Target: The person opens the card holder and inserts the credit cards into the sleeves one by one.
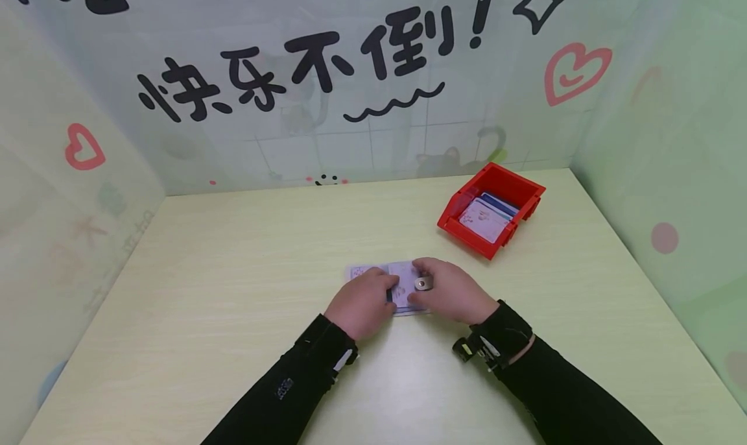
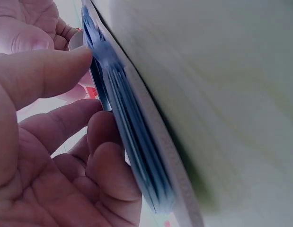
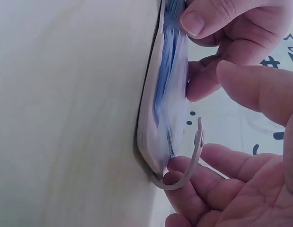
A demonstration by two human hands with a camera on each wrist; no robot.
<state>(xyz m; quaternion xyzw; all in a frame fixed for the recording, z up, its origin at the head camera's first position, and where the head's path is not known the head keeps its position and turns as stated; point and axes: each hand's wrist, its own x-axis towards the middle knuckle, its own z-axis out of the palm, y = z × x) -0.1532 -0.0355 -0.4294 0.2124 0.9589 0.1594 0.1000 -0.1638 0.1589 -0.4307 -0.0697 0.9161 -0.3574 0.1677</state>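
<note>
A small card holder [image 1: 403, 294] lies open on the table, with pale purple patterned cards in its sleeves. From the side, a thick stack of bluish clear sleeves [image 2: 137, 142] shows between its covers. My left hand [image 1: 363, 305] pinches the sleeves near the middle of the holder, thumb on top. On the holder's right half, my right hand [image 1: 452, 292] touches the edge with its fingers; its thumb [image 3: 260, 92] stands apart from the sleeves. A pale strap with a metal snap [image 3: 197, 142] curves up beside the right fingers.
Behind and right of the holder stands a red bin [image 1: 453, 221] with several cards [image 1: 484, 221] inside, one pale purple and others blue-edged. Printed cloth walls [image 1: 373, 153] enclose the pale wooden table [image 1: 245, 257] at the back and sides.
</note>
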